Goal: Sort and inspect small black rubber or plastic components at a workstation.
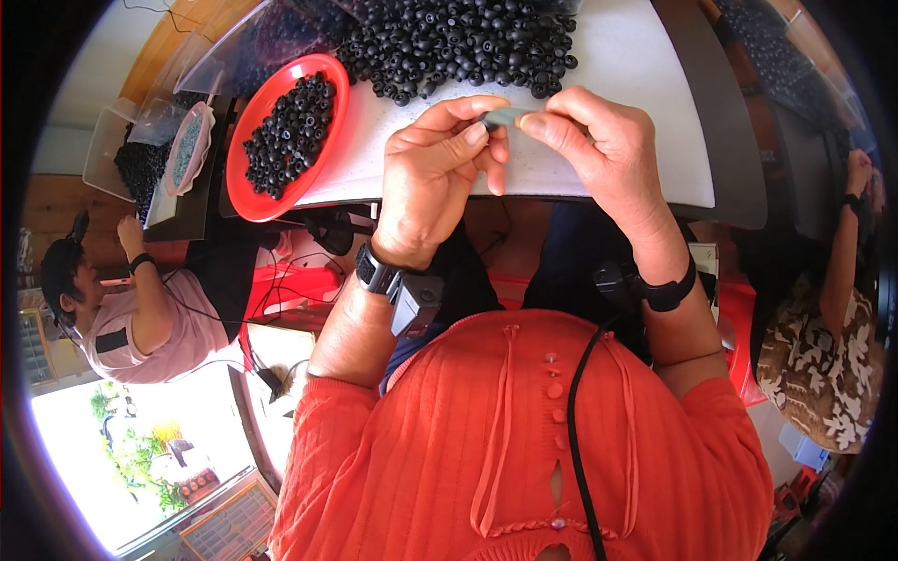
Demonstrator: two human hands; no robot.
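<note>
Over the white counter, just short of a heap of small black caps, a grey-green piece sits between the two hands. The right hand pinches it between thumb and bent forefinger; the left hand closes thumb and forefinger around a tiny dark part at its other end, mostly hidden by the fingertips. I can't tell whether the two pieces are joined.

I'd judge the grey-green piece light and somewhat bendy, perhaps rubbery, so a gentle pinch near its end should do; the dark part looks stiffer, smooth and easy to drop, best gripped by its sides.

To the left, the raised rim of a red plate of caps bounds the space, and the heap crowds the far side. Bare counter lies at the right, while the near edge runs close beneath the hands, above the lap.
</note>
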